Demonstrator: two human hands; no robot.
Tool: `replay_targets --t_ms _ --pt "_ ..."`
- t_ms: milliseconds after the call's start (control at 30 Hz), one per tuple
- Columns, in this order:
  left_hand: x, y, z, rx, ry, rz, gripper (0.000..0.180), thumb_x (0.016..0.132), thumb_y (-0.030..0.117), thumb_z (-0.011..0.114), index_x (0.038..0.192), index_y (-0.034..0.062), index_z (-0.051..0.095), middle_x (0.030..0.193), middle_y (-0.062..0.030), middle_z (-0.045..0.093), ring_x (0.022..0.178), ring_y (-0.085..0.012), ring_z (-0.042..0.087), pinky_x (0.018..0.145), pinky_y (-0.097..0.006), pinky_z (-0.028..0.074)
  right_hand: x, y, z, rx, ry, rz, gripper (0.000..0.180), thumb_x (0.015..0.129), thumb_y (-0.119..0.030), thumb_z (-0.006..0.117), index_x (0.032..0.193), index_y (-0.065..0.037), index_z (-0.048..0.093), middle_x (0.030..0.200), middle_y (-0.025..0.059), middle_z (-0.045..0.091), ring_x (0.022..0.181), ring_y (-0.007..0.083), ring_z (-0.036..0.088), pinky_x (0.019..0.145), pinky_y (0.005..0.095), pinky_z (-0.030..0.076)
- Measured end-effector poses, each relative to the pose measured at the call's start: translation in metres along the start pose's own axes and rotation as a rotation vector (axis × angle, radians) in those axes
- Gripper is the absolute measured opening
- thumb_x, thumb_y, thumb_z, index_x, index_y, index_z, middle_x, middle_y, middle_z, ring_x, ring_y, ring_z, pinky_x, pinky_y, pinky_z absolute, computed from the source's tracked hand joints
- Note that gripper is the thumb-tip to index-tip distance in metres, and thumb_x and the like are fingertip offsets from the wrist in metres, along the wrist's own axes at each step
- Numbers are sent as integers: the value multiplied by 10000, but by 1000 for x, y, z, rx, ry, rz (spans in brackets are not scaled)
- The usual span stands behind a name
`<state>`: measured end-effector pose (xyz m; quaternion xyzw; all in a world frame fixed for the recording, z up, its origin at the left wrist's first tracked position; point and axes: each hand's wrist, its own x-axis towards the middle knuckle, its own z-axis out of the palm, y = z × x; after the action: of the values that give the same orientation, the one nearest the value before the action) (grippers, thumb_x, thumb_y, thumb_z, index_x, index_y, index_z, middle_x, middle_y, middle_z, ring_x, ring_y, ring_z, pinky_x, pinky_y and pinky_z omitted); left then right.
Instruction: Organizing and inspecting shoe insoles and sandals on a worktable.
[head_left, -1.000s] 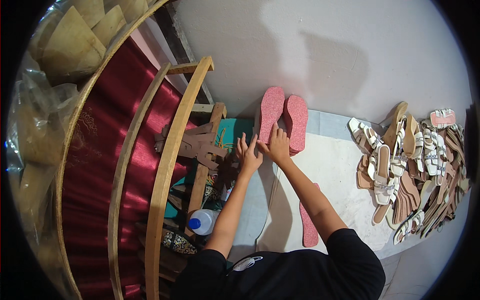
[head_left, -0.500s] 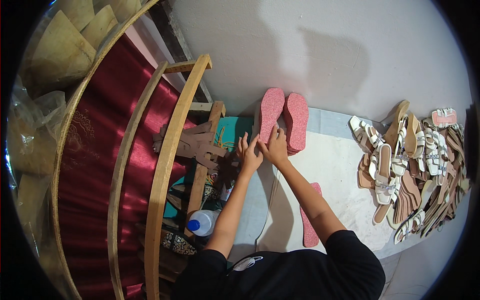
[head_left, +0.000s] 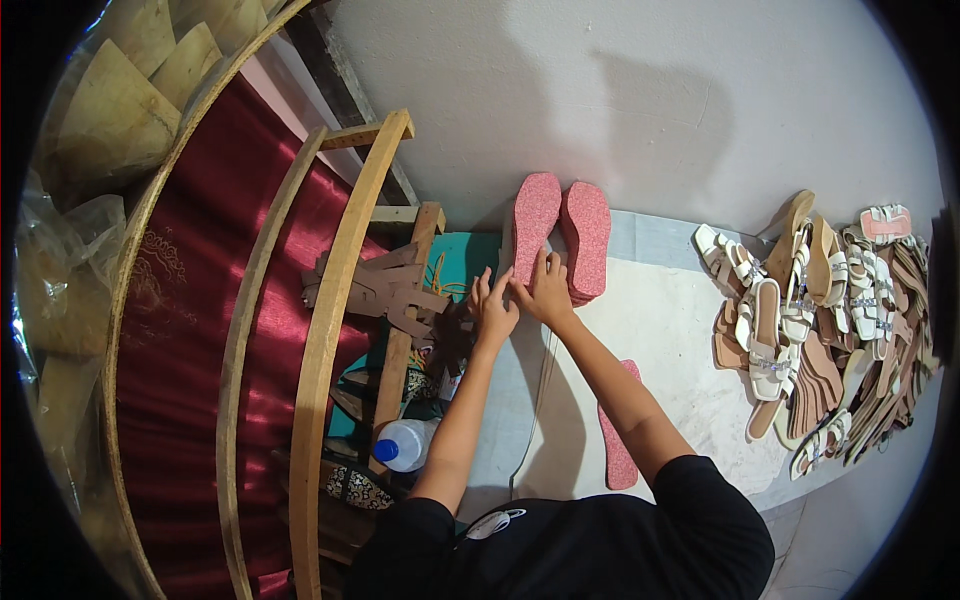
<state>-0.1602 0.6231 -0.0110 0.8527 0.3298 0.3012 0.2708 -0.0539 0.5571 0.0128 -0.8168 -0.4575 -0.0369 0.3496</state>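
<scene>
Two stacks of speckled pink shoe soles stand side by side against the wall. At the near end of the left stack (head_left: 537, 220), my left hand (head_left: 494, 310) rests along its left side with the fingers apart. My right hand (head_left: 545, 293) lies over the same near end, fingers spread, touching the top sole. Beside it to the right is the second stack (head_left: 588, 240), which no hand grips. A single pink sole (head_left: 618, 440) lies on the pale sheet, partly covered by my right forearm.
A pile of white sandals and brown insoles (head_left: 800, 340) covers the right side. On the left are a wooden rack (head_left: 345, 300), brown strap pieces (head_left: 375, 285), a blue-capped bottle (head_left: 402, 446) and dark red cloth (head_left: 190, 330). The wall (head_left: 660, 120) closes off the far side.
My fingers have shifted slightly at the near end of the left stack. The whole view has moved a little; the soles and sandals keep their places.
</scene>
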Motion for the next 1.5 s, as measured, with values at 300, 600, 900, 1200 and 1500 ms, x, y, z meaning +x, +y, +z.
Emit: replay_targets --t_ms 300,600,900,1200,1500 --pt "-23 40 -21 158 -40 -75 722 679 73 565 1319 290 311 1373 -181 187 1249 -393 196 956 -590 184 -21 0 -22 44 -90 -26 770 778 -334 568 1303 68 174 1250 284 266 1025 443 389 882 450 359" --pt "-132 91 -9 116 -151 -19 753 703 119 567 1358 99 197 1376 -183 166 1262 -393 164 963 -599 158 -138 2 -86 247 -23 -24 591 792 -121 525 1292 44 256 1277 269 267 1119 426 335 962 445 286" --pt "-236 134 8 0 -517 91 743 742 174 555 1360 60 157 1328 -207 303 1260 -387 227 963 -639 80 -304 25 -149 -79 -57 295 624 733 -235 598 1251 3 345 1167 209 394 1035 356 385 831 449 337" --pt "-254 143 15 -78 -592 95 641 808 160 491 1349 47 165 1321 -223 318 1258 -386 239 975 -623 101 -336 20 -149 -129 -120 291 824 606 -320 694 1269 -3 320 1104 222 396 966 349 417 756 438 392" --pt "-253 132 11 -252 -505 -96 455 830 275 518 1216 53 428 1020 -134 599 1104 -314 472 978 -617 -1 -332 21 -143 158 -24 355 833 575 -271 711 1269 -25 321 1108 230 383 998 370 381 846 429 356"
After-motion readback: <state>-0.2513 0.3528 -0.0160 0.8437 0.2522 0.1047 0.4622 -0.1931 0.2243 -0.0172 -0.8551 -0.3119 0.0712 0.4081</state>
